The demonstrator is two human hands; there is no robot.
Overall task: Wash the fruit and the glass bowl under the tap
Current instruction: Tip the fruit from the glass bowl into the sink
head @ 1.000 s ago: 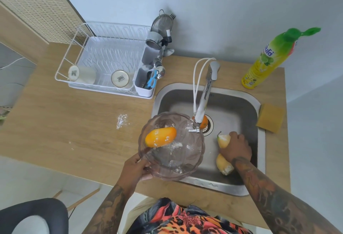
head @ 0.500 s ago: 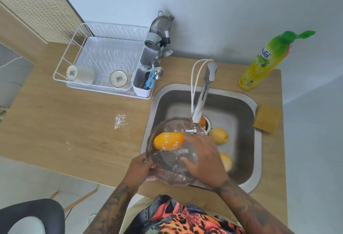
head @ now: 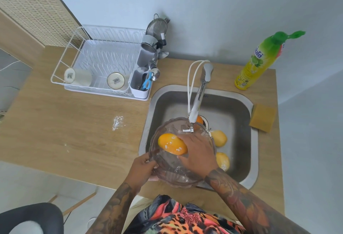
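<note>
The yellow dish-soap bottle (head: 259,60) at the far right carried blue lettering too blurred to read, and the marks on the two cups in the dish rack (head: 100,62) were illegible as well. Your left hand (head: 143,168) gripped the near-left rim of the glass bowl (head: 167,174), held over the sink (head: 246,159) beneath the tap (head: 196,103). Your right hand (head: 198,152) curled round the orange fruit (head: 170,143) inside the bowl; white specks dotted its skin. Two yellow fruits (head: 220,138) lay in the sink to the right.
</note>
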